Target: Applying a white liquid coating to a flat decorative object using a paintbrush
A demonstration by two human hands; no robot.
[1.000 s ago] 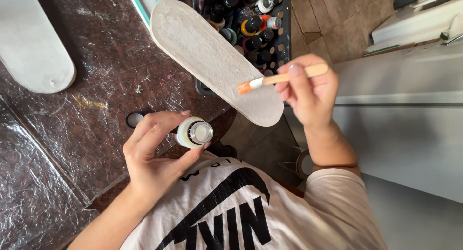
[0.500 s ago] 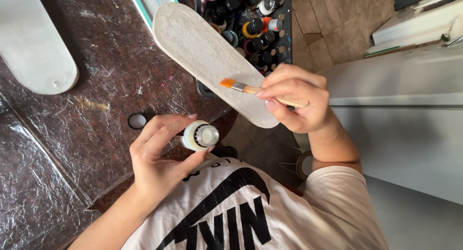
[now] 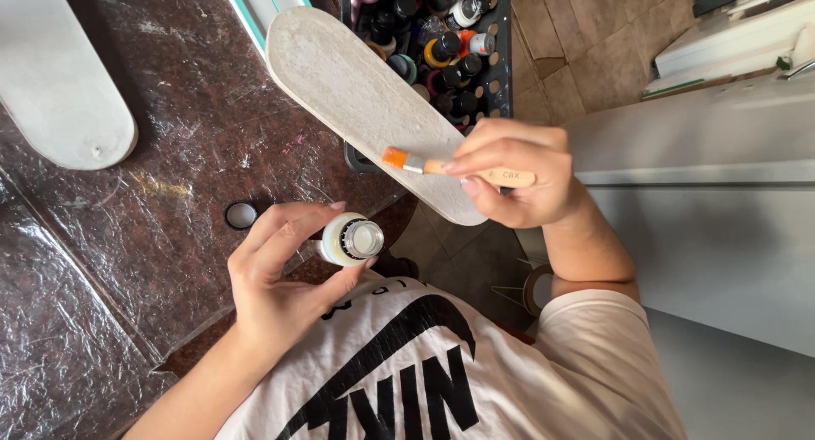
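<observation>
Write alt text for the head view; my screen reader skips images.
Seen from above, the right hand holds a paintbrush with an orange tip over a pale oval board, while the left hand holds a small open paint bottle. A black cap lies on the dark table, beside a rack of paint bottles.
</observation>
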